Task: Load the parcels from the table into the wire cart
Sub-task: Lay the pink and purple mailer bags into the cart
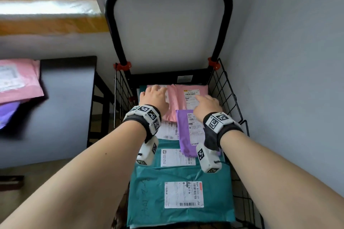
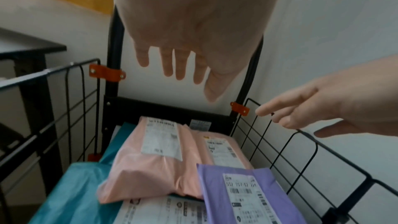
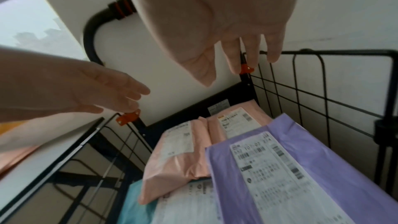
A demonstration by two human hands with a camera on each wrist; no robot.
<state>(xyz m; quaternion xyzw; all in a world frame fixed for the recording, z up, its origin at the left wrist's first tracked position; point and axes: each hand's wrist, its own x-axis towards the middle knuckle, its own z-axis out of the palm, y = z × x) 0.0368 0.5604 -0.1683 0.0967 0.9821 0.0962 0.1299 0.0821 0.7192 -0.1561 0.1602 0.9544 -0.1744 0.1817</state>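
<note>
Both hands hover above the wire cart (image 1: 228,95), palms down, fingers straight and spread, holding nothing. The left hand (image 1: 153,96) is over a pink parcel (image 2: 148,159) at the cart's handle end; the right hand (image 1: 206,105) is over a second pink parcel (image 1: 192,91) and a purple parcel (image 3: 301,168). Teal parcels (image 1: 178,188) lie beneath. More pink and purple parcels (image 1: 16,83) remain on the desk (image 1: 68,98) left of the cart.

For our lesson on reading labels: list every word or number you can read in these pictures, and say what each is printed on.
"964 B305-01 JS9", last characters uncertain: label of the near teal parcel.
"552 101-02", blurred, so digits uncertain: label of the purple parcel.
Labels on the two pink parcels in the wire cart: too small or blurred.
Label on the pink parcel on the table: blurred.
Wrist markers: patterns, no text.
</note>
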